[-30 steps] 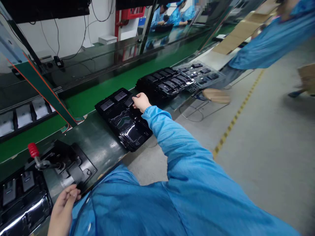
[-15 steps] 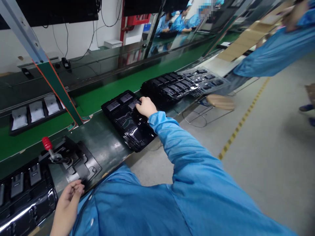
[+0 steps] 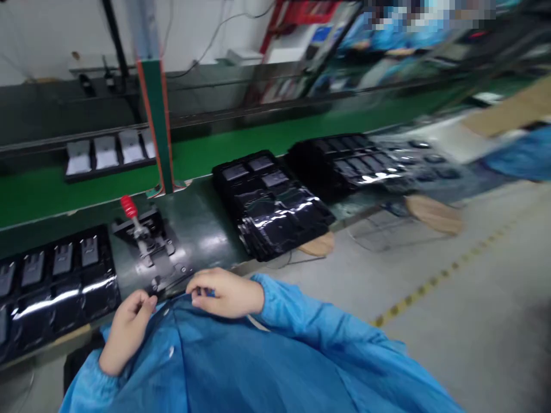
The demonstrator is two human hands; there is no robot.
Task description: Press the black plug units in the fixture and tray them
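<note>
My left hand [image 3: 127,331] rests at the bench edge, just in front of a black metal fixture [image 3: 172,269] with a red-handled toggle clamp [image 3: 129,205]. My right hand [image 3: 226,293] is curled at the front of my blue jacket [image 3: 241,367], close to my left hand. Motion blur and my fingers hide whether either hand holds something small. A glossy black tray of dark devices [image 3: 271,201] lies on the bench, well beyond both hands. Another black tray [image 3: 55,287] lies to the left of the fixture.
A further black tray [image 3: 340,160] and a clear tray [image 3: 417,163] continue the row to the right. A tray of white packets [image 3: 107,156] sits on the green conveyor belt [image 3: 241,150]. A co-worker's blue sleeve [image 3: 523,155] and wooden stool seats [image 3: 433,213] stand to the right.
My right hand has left the black tray and come back to my chest. My left hand has moved slightly along the bench edge. The view has swung and levelled, with blur.
</note>
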